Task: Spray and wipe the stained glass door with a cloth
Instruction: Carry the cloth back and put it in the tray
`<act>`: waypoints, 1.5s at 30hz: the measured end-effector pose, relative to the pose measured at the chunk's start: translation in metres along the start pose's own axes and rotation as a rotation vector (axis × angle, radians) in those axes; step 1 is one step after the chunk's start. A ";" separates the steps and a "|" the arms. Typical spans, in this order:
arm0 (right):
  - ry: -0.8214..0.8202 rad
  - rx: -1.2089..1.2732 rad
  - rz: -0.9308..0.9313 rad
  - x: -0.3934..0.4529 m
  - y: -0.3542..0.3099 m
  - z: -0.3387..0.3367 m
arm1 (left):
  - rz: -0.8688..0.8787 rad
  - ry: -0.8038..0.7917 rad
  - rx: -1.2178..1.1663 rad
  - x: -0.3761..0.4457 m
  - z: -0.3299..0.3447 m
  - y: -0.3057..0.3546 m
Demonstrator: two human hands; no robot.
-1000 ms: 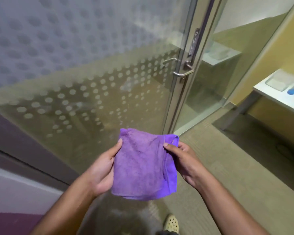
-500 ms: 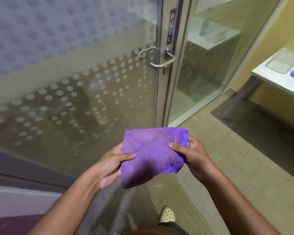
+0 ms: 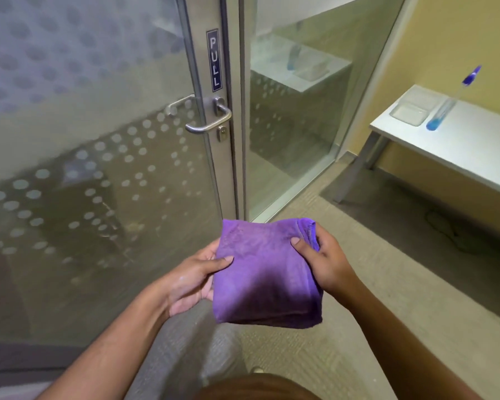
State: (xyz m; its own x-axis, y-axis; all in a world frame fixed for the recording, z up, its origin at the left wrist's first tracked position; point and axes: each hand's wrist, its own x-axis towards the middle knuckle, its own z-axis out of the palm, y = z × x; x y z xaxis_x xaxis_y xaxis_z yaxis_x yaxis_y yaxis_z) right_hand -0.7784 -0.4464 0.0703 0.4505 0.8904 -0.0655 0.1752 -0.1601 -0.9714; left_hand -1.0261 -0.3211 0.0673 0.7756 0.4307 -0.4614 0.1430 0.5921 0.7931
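A folded purple cloth [image 3: 267, 272] is held in front of me at waist height by both hands. My left hand [image 3: 194, 280] grips its left edge, thumb on top. My right hand [image 3: 325, 261] pinches its upper right corner, thumb on the top face. The glass door [image 3: 98, 157] with frosted dots fills the left; its metal handle [image 3: 208, 124] sits under a PULL sign [image 3: 214, 59]. A clear spray bottle [image 3: 445, 111] with blue liquid and a blue-purple nozzle stands on the white table [image 3: 459, 145] at the right.
A fixed glass panel [image 3: 300, 111] stands right of the door frame and reflects the table. A clear plastic tray [image 3: 413, 108] lies beside the bottle. Beige carpet [image 3: 387, 284] covers the floor, and a yellow wall rises behind the table.
The view has swung right, bringing the door handle and table nearer the centre. The hanging cloth has been folded up into a smaller square, and both hands have kept hold of it.
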 end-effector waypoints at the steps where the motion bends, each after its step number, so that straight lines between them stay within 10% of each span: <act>1: 0.010 0.027 0.022 0.002 -0.001 -0.008 | 0.007 0.004 -0.008 0.008 0.005 0.001; 10: 0.351 -0.441 -0.057 0.026 -0.015 -0.033 | 0.147 0.102 0.344 0.082 0.058 0.013; 31: -0.085 -1.090 0.243 0.201 -0.071 -0.010 | 0.010 -0.166 -0.132 0.272 0.065 0.116; 39: -0.134 -0.522 0.346 0.220 -0.098 -0.081 | -0.012 -0.132 -0.159 0.353 0.096 0.141; 45: 0.537 -0.294 0.254 0.256 -0.048 -0.184 | -0.069 -0.173 -0.112 0.422 0.140 0.157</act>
State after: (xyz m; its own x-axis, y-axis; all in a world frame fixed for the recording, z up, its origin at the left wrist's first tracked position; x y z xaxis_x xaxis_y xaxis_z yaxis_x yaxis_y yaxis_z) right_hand -0.5103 -0.2891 0.1422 0.8700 0.4851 -0.0877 0.2030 -0.5146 -0.8331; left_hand -0.5908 -0.1415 0.0529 0.8617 0.2688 -0.4303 0.1378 0.6923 0.7084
